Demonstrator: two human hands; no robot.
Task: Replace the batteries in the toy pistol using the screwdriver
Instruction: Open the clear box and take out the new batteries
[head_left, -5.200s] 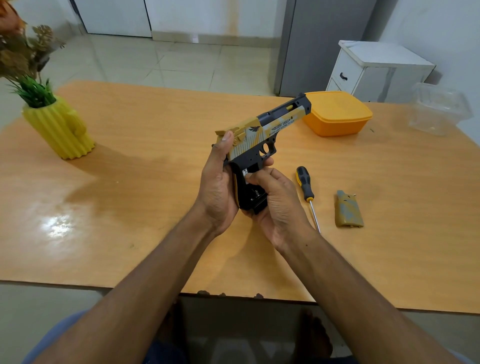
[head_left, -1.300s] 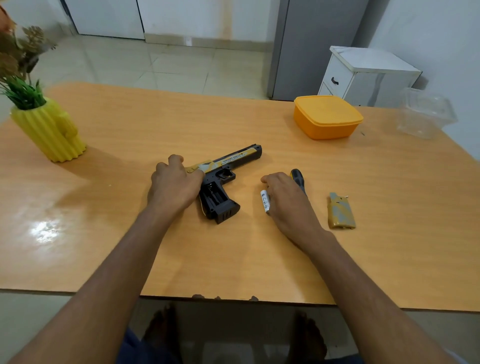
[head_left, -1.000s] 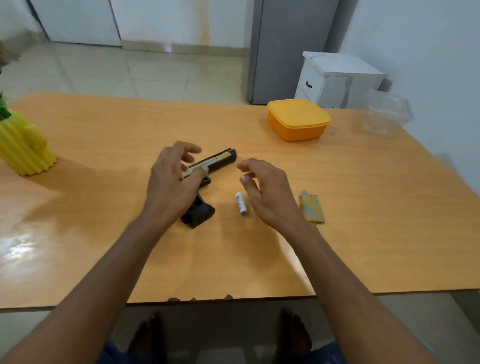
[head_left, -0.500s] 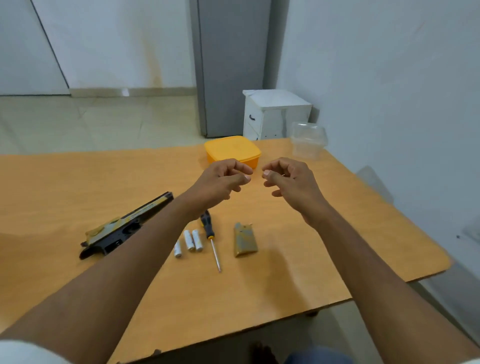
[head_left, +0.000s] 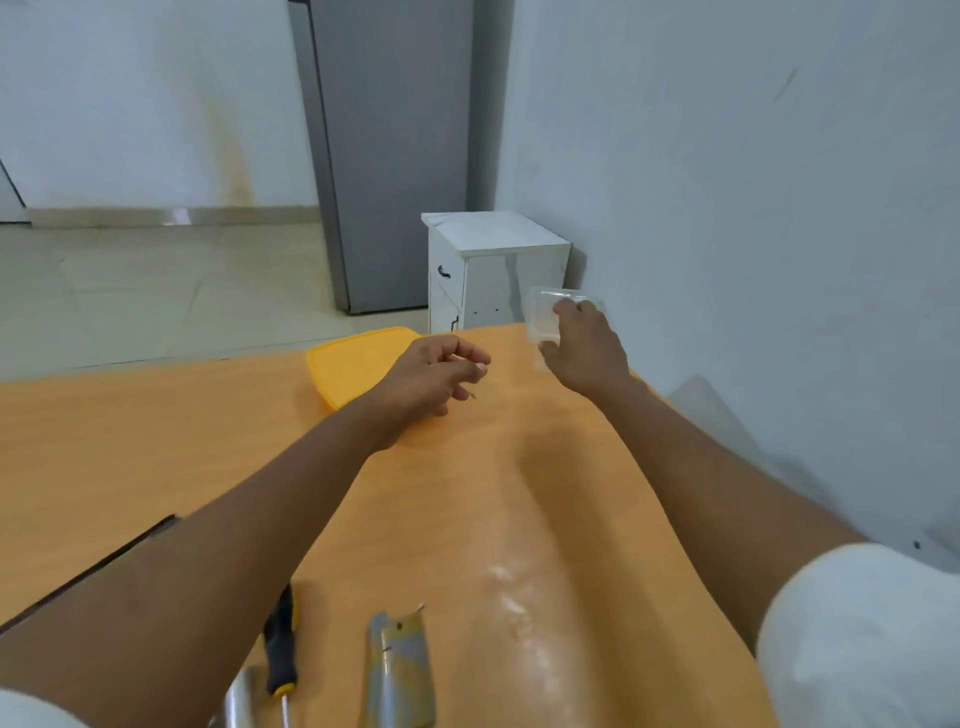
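Right hand (head_left: 584, 345) at 1 o'clock, reaching far across the wooden table (head_left: 156, 441), fingers and thumb curled onto the clear plastic container (head_left: 543, 317) at the table's far corner, gripping its near side. Left hand (head_left: 434, 374) at 12 o'clock, hovering above the tabletop just right of the orange lidded box (head_left: 345, 364), fingers loosely curled, thumb tip close to the forefinger, nothing visibly held (blur makes a tiny item impossible to rule out). Both forearms stretched out from 6 o'clock, white sleeves at the lower corners.

Screwdriver (head_left: 280, 649) at 7 o'clock, black handle with yellow trim, lying on the table partly under the left forearm, shaft running off the bottom edge. Gold-grey battery cover (head_left: 400, 675) just right of it at 6 o'clock, lying flat, apart from the screwdriver. Toy pistol (head_left: 130, 545) at 8 o'clock, only 1 dark sliver of its barrel showing beside the left forearm, the rest hidden. Batteries not visible.

Beyond the table: white cabinet (head_left: 493, 270) at 12 o'clock, grey refrigerator (head_left: 395, 156) behind it, white wall to the right.
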